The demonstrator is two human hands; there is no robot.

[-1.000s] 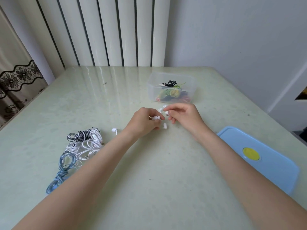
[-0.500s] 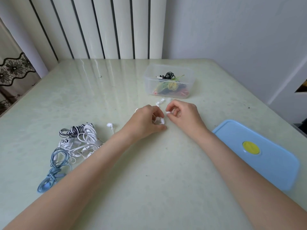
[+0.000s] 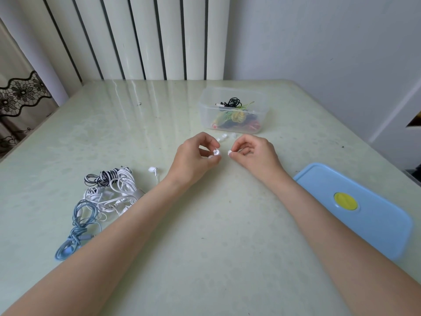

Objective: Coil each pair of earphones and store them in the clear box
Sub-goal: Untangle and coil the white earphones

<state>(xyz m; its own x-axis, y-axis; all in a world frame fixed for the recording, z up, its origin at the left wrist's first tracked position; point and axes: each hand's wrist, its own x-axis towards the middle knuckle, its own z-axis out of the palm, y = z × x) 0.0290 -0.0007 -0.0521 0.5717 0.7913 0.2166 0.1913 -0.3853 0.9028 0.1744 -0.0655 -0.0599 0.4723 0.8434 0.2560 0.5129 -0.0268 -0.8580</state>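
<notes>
The clear box [image 3: 232,115] on the table [image 3: 205,247] holds coiled earphones; its contents are blurred. The left hand [image 3: 193,160] pinches a white earbud [image 3: 216,152]. The right hand [image 3: 255,153] pinches a small white piece [image 3: 230,153], hard to identify.

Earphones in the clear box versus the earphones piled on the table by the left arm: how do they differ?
The earphones in the clear box are black, yellow-green and red; the pile on the table is white, blue and black-and-white striped. Those in the clear box are already stored; the pile lies loose on the table, one white earbud trailing out beside it. Both are wired sets, and neither hand touches them.
</notes>
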